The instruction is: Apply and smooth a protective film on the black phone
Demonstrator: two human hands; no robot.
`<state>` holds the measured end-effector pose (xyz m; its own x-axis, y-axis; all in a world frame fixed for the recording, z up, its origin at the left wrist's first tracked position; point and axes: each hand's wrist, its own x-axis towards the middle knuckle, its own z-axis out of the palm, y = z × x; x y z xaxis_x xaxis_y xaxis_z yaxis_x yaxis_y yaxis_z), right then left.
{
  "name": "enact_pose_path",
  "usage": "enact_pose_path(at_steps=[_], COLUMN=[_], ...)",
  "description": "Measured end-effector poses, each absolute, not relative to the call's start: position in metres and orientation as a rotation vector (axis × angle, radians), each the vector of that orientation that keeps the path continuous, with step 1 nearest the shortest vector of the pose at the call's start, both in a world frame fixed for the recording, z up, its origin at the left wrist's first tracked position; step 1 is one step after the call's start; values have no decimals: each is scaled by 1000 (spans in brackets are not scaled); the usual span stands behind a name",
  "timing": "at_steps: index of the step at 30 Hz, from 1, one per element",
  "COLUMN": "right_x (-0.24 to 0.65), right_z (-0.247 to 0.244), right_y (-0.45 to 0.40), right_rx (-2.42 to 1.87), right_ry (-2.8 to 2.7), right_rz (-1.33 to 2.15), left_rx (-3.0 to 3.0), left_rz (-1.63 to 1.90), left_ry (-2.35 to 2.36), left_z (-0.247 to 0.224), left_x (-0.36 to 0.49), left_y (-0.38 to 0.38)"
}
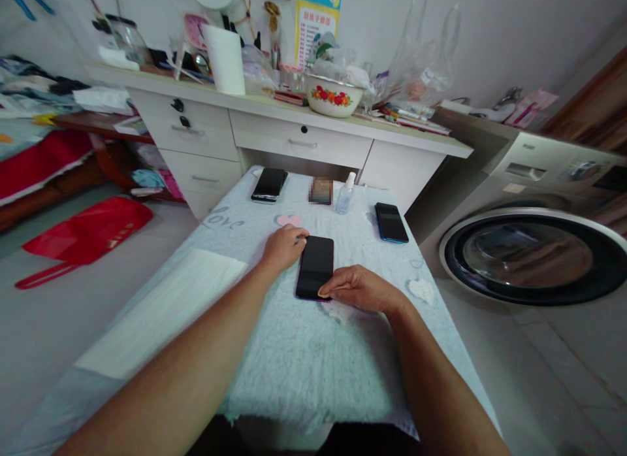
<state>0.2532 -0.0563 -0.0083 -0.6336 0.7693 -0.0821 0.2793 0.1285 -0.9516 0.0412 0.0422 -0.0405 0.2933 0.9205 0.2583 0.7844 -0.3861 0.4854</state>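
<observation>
A black-screened phone [316,263] with a pinkish-purple edge lies face up on the cloth-covered table, between my hands. My left hand [285,247] grips its upper left edge with curled fingers; a small greyish bit shows at the fingertips. At the phone's lower right corner, my right hand [360,287] presses its closed fingers onto the screen. A thin tan edge shows under those fingertips, too small to name. Beyond the phone stand a clear spray bottle [345,196] and a pixelated brown square item [321,191].
Another phone with a blue edge [391,222] lies at right, and a stack of dark phones [269,184] at far left. A pale sheet [164,312] covers the table's left side. Behind is a white drawer desk [294,139]; a washing machine [529,201] stands right.
</observation>
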Motion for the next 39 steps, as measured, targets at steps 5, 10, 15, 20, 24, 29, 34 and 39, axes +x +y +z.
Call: enact_pose_path(at_steps=[5, 10, 15, 20, 24, 29, 34, 39], right_x=[254, 255, 255, 253, 250, 247, 247, 245], right_z=[-4, -6, -15, -24, -25, -24, -24, -23], right_y=[-57, -57, -54, -50, -47, -43, -39, -39], right_rx=[-1022, -1035, -1062, -1111, -1200, -1280, -1403, -1439], right_ry=[-1975, -1934, -1917, -1936, -1968, -2044, -2055, -2082], right_rz=[1563, 1591, 1464, 1252, 1043, 746, 579, 535], left_rx=[2302, 2297, 2297, 2295, 2300, 2299, 2295, 2278], left_rz=[743, 730, 727, 723, 723, 709, 715, 713], left_ry=[1553, 1561, 1563, 1570, 1570, 1575, 1583, 1587], left_z=[-42, -41, -41, -40, -40, -41, -40, -38], left_x=[41, 41, 41, 42, 42, 41, 42, 43], left_y=[43, 43, 42, 42, 42, 43, 42, 41])
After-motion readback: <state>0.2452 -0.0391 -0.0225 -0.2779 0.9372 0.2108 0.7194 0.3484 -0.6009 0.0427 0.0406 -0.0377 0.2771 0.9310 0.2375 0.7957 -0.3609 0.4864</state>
